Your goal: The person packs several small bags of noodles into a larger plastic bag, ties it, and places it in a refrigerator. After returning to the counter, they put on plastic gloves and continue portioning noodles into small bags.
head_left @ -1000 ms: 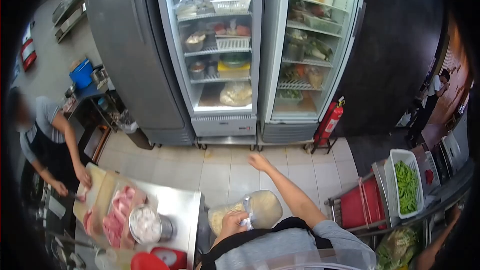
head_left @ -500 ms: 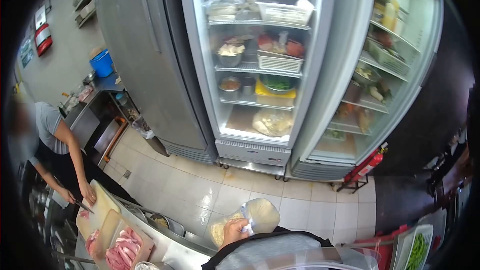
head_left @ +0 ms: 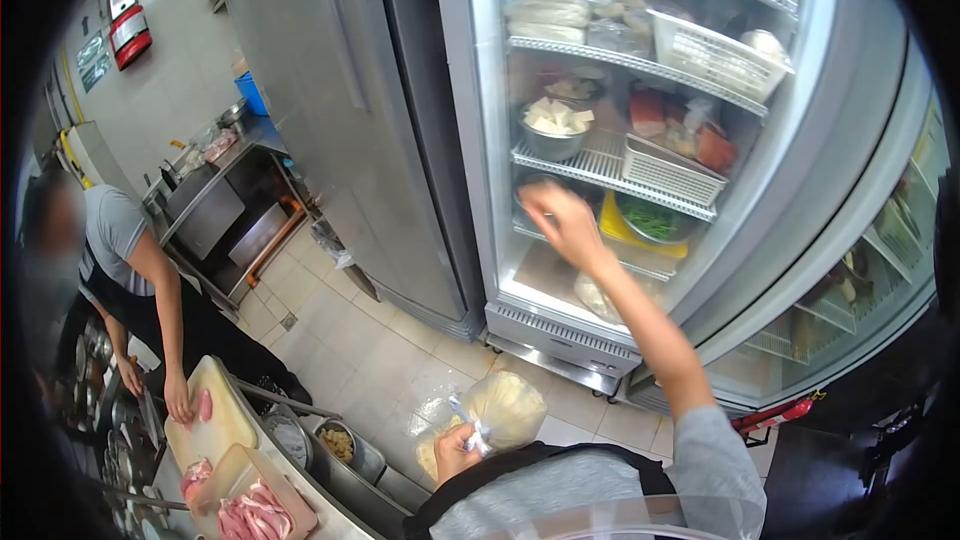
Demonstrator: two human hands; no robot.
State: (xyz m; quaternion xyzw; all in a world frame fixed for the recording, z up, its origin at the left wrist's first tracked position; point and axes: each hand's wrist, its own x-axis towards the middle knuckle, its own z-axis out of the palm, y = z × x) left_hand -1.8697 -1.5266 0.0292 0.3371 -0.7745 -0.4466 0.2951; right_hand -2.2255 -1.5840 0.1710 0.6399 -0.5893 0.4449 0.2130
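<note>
Commercial kitchen. A glass-door fridge [head_left: 640,140] filled most of the view, its shelves packed with bowls and baskets, with a grey steel cabinet [head_left: 340,120] at its left. Pale tiled floor [head_left: 370,360] below. The steel tabletop [head_left: 350,510] at lower left carried a white cutting board [head_left: 215,430] under a co-worker's hand [head_left: 180,405], plus a meat tray [head_left: 290,488]. Right hand [head_left: 560,225] was raised before the fridge glass, fingers apart, empty. Left hand [head_left: 455,450] was clamped on the neck of a clear bag [head_left: 505,405], held at chest height above the floor.

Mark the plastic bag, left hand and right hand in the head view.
plastic bag [head_left: 510,405]: head view, its bulging middle.
left hand [head_left: 452,448]: head view, knuckles gripping the bag's neck.
right hand [head_left: 562,225]: head view, back of the hand.
</note>
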